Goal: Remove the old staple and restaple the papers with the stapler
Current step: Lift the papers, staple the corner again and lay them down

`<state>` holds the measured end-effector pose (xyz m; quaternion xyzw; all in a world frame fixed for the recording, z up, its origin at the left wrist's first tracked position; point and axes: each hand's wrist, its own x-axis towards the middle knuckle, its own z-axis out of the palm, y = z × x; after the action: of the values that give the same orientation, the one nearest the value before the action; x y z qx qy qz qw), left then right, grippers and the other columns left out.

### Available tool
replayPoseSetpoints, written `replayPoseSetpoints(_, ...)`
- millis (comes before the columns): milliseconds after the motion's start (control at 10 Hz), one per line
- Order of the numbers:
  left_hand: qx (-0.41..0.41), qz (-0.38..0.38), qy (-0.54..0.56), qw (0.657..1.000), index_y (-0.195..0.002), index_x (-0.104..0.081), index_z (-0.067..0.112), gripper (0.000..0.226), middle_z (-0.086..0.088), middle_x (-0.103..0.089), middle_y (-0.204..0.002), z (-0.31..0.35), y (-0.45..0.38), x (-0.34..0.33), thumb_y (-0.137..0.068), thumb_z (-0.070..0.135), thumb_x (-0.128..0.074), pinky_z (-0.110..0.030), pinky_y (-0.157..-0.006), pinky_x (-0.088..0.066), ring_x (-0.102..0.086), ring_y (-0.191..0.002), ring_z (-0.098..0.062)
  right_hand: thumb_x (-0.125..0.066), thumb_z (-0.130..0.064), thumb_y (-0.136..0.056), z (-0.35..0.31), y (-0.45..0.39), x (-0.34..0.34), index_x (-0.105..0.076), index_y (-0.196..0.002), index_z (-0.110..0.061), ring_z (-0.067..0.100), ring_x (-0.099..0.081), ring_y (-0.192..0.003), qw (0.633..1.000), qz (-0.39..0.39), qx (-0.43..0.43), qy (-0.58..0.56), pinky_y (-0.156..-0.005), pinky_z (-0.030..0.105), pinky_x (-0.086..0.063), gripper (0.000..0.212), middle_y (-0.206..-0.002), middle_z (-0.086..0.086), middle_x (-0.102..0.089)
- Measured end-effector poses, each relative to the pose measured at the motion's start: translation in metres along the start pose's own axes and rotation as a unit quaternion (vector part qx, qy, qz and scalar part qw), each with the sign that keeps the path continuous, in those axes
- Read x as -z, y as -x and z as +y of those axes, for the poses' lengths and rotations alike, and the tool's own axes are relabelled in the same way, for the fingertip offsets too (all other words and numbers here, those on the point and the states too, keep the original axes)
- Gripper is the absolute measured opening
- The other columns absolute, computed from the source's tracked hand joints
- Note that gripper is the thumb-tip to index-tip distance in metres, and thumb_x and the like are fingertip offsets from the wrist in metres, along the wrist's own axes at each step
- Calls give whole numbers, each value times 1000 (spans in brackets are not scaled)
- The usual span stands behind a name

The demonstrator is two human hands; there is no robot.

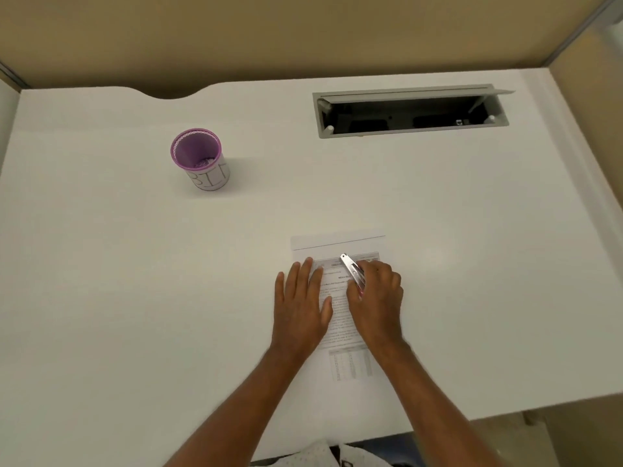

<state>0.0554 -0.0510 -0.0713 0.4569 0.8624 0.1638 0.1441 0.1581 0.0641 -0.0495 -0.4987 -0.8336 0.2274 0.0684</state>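
Observation:
A printed stack of papers lies flat on the white desk, near the front middle. My left hand rests flat on the papers' left side, fingers spread slightly. My right hand is closed around a small silver metal tool, a stapler or staple remover; I cannot tell which. Its tip points up-left over the sheet's header. The staple itself is too small to make out.
A purple mesh cup with a white label stands at the back left. An open grey cable hatch is set into the desk at the back right. Tan partition walls enclose the desk.

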Motion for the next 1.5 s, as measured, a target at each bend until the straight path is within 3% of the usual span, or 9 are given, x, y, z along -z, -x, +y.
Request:
replayPoseSetpoints(200,-16,19,-45,999,-156,-38,13,63,-13,-32,-167,-2,2,-9,-101,40,-48,-58,-125,-22,-29,-155,-33,-65,-20,-92,21,-14,16,-62,-124,-17,28,-53,-105,999,28,12,-24,-87,45,-50,32,-117,7,-62)
replayPoseSetpoints(400,-16,34,-53,998,-157,-36,12,63,-10,-29,-169,-2,4,-14,-101,40,-46,-56,-127,-18,-25,-157,-30,-63,-18,-91,92,-40,57,-64,-122,-13,40,-54,-105,991,87,-102,-18,-88,46,-47,31,-114,17,-62)
replayPoseSetpoints(700,-15,41,-58,997,-157,-36,13,63,-10,-29,-169,-2,5,-16,-101,40,-46,-56,-127,-19,-25,-157,-30,-69,-25,-92,105,-32,67,-56,-134,-14,35,-49,-117,991,83,-104,-19,-95,46,-45,46,-129,13,-55)
replayPoseSetpoints(800,-14,40,-58,997,-157,-36,13,63,-10,-29,-169,-2,5,-16,-101,40,-46,-56,-127,-19,-25,-157,-30,-67,-18,-93,87,-6,61,-56,-132,-14,24,-53,-111,992,70,-37,-103,-93,39,-52,40,-122,7,-57)
replayPoseSetpoints(900,-12,37,-59,998,-157,-36,13,63,-10,-29,-169,-2,5,-17,-101,40,-45,-55,-127,-18,-24,-157,-30,-67,-20,-94,72,6,52,-56,-134,-12,24,-53,-117,992,5,-45,-118,-99,41,-51,42,-124,7,-57)
replayPoseSetpoints(1000,-14,33,-63,997,-158,-35,13,63,-10,-29,-169,-3,5,-18,-102,40,-43,-55,-128,-17,-24,-157,-30,-69,-30,-93,52,5,44,-52,-135,-7,30,-44,-126,994,-16,-78,-71,-103,43,-48,50,-129,13,-52)
replayPoseSetpoints(1200,-19,37,-63,997,-158,-33,13,63,-11,-28,-169,-3,6,-19,-103,42,-40,-56,-128,-17,-24,-157,-31,-73,-51,-86,29,-10,45,-53,-131,-8,28,-50,-120,987,-52,-140,-50,-95,40,-50,66,-128,10,-56)
replayPoseSetpoints(1400,-29,42,-67,996,-159,-33,14,63,-10,-27,-170,-3,6,-20,-103,41,-40,-57,-127,-17,-22,-158,-30,-79,-58,-77,33,-20,45,-52,-131,-12,29,-44,-127,972,-90,-201,-83,-99,48,-52,77,-131,9,-49)
replayPoseSetpoints(1500,-29,45,-71,996,-159,-33,14,62,-10,-27,-170,-5,5,-20,-103,41,-40,-57,-127,-17,-22,-158,-29,-81,-59,-73,38,-25,44,-50,-120,-16,28,-54,-118,968,-98,-207,-104,-95,49,-55,71,-121,5,-56)
